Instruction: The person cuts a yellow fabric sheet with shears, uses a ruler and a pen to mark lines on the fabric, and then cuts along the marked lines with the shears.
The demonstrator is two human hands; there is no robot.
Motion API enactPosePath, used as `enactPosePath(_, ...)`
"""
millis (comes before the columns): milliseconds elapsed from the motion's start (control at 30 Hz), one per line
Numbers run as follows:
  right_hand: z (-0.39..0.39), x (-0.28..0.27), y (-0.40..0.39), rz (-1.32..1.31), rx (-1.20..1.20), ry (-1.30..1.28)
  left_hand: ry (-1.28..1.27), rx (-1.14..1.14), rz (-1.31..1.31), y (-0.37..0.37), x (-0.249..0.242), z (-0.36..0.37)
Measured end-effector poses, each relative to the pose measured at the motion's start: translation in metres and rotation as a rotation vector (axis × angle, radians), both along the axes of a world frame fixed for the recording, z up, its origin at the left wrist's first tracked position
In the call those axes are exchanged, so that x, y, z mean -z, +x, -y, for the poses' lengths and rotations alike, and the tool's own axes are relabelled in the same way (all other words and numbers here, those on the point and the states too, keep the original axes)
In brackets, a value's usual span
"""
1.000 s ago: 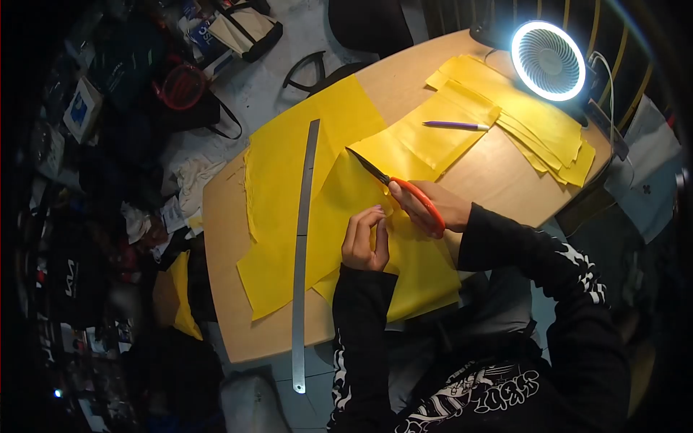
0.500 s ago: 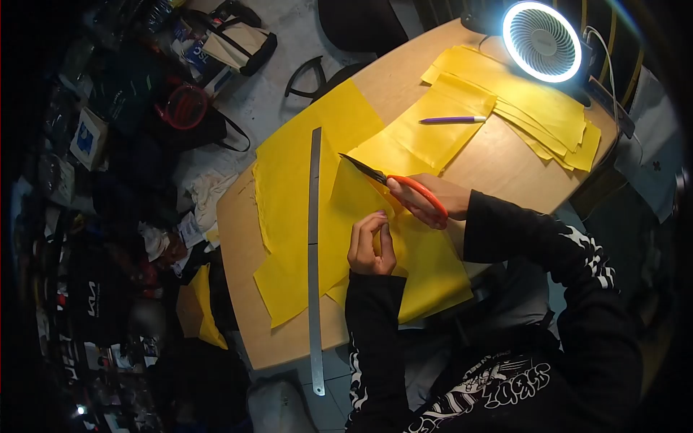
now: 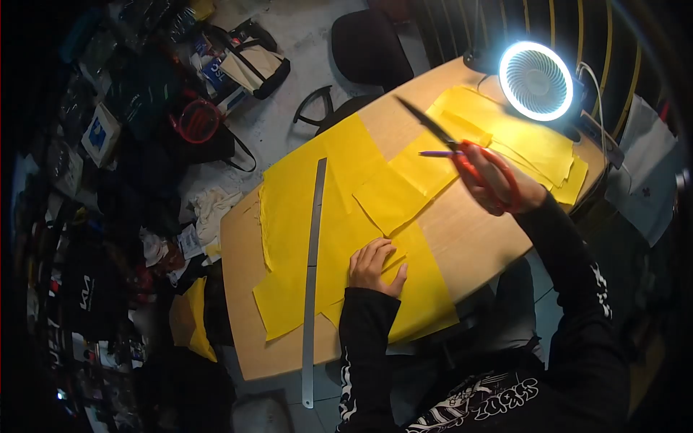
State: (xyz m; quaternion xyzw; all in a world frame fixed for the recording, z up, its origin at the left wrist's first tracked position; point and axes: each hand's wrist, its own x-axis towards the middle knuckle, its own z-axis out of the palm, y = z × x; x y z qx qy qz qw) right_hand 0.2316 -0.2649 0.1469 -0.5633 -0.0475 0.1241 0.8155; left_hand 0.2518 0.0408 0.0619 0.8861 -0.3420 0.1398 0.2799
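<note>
My right hand (image 3: pixel 489 182) is wrapped round the red-handled scissors (image 3: pixel 432 124), which are raised over the right part of the table with their dark blades pointing up and left. Resting on the yellow sheets (image 3: pixel 422 274) near the table's front edge is my left hand (image 3: pixel 377 267), fingers stretched out and holding nothing. A cut yellow piece (image 3: pixel 390 202) lies just beyond its fingertips. Left of that hand, a long metal ruler (image 3: pixel 312 252) lies across the yellow material, its near end past the table edge. The scissors partly hide a purple pen (image 3: pixel 434 154).
A lit ring-light fan (image 3: pixel 536 81) stands at the far right corner, beside a stack of yellow sheets (image 3: pixel 556 162). Beyond the wooden table (image 3: pixel 245 317) are a dark chair (image 3: pixel 372 47), bags and clutter on the floor.
My right hand has lifted the scissors from the yellow material and moved right. My left hand has gone from curled fingers to lying flat on the sheet. The view has shifted slightly.
</note>
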Motion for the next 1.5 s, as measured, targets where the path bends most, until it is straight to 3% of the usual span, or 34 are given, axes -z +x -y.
enactPosePath(67, 0.004, -0.012, -0.03, 0.149, 0.275, -0.319, 0.005, -0.001, 0.012, 0.001, 0.002, 0.0)
enactPosePath(200, 0.026, 0.013, -0.076, 0.103, 0.361, -0.593, -0.028, -0.01, 0.014, 0.004, 0.01, -0.002)
enactPosePath(367, 0.025, 0.057, -0.115, 0.139, 0.478, -0.52, -0.066, 0.015, -0.001, 0.017, 0.034, -0.011)
enactPosePath(433, 0.019, 0.065, -0.116, 0.269, 0.516, -0.651, -0.07, 0.067, -0.009, 0.019, 0.035, -0.013)
enactPosePath(567, 0.011, 0.044, -0.111, 0.355, 0.495, -1.079, -0.044, -0.158, 0.129, -0.007, 0.003, -0.028)
enactPosePath(667, 0.014, 0.05, -0.098, 0.367, 0.445, -1.208, 0.08, -0.537, 0.312, -0.034, 0.003, -0.086)
enactPosePath(767, 0.015, 0.052, -0.081, 0.409, 0.364, -1.282, 0.048, -0.785, 0.184, -0.091, -0.006, -0.147)
enactPosePath(867, 0.02, 0.065, -0.054, 0.574, 0.301, -1.266, 0.13, -0.99, -0.122, -0.152, -0.018, -0.181)
enactPosePath(1033, 0.015, 0.061, 0.0, 0.625, 0.12, -1.329, -0.315, -0.864, -0.617, -0.197, 0.006, -0.214)
enactPosePath(1133, 0.007, 0.07, 0.028, 0.714, 0.12, -1.339, -0.69, -0.789, -0.72, -0.202, 0.024, -0.215)
enactPosePath(1233, -0.007, 0.076, 0.05, 0.69, 0.168, -1.571, -0.719, -0.802, -0.564, -0.205, 0.034, -0.21)
enactPosePath(1333, -0.045, 0.063, 0.043, 0.805, 0.233, -1.493, -0.764, -0.842, -0.467, -0.211, 0.024, -0.201)
enactPosePath(1500, -0.12, 0.091, 0.056, 1.105, -0.004, -1.4, -0.877, -0.883, -0.362, -0.222, 0.004, -0.208)
